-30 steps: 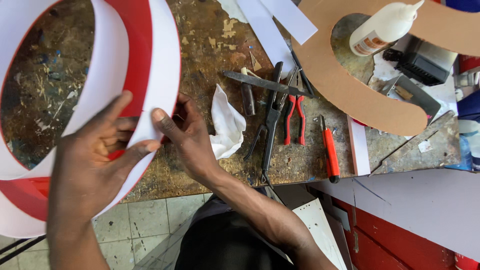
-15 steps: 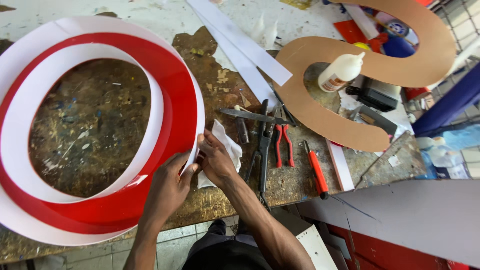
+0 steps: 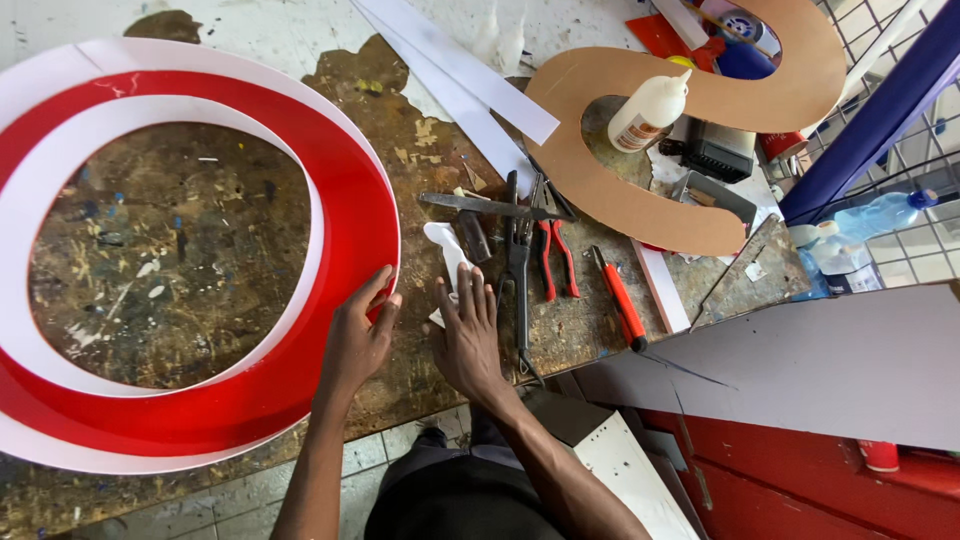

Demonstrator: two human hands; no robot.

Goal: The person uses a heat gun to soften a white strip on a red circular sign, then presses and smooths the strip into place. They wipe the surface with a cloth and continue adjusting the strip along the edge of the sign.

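Note:
A large red ring-shaped letter (image 3: 200, 250) with white side strips lies on the worn wooden workbench (image 3: 440, 150). My left hand (image 3: 360, 335) rests flat on its red face at the lower right rim, fingers spread. My right hand (image 3: 468, 335) lies palm down on the bench just right of the ring, covering the lower part of a crumpled white cloth (image 3: 445, 245). Neither hand grips anything.
Right of my hands lie black shears (image 3: 518, 270), red-handled pliers (image 3: 556, 255), a red-handled screwdriver (image 3: 618, 298) and a flat blade (image 3: 480, 205). Farther back are a brown S-shaped cutout (image 3: 640, 200), a glue bottle (image 3: 648, 110) and white strips (image 3: 470, 75). A grey board (image 3: 800, 360) leans at right.
The view has pulled back from the ring. My hands left the ring's edge; the left now lies flat on the red face and the right rests on the cloth.

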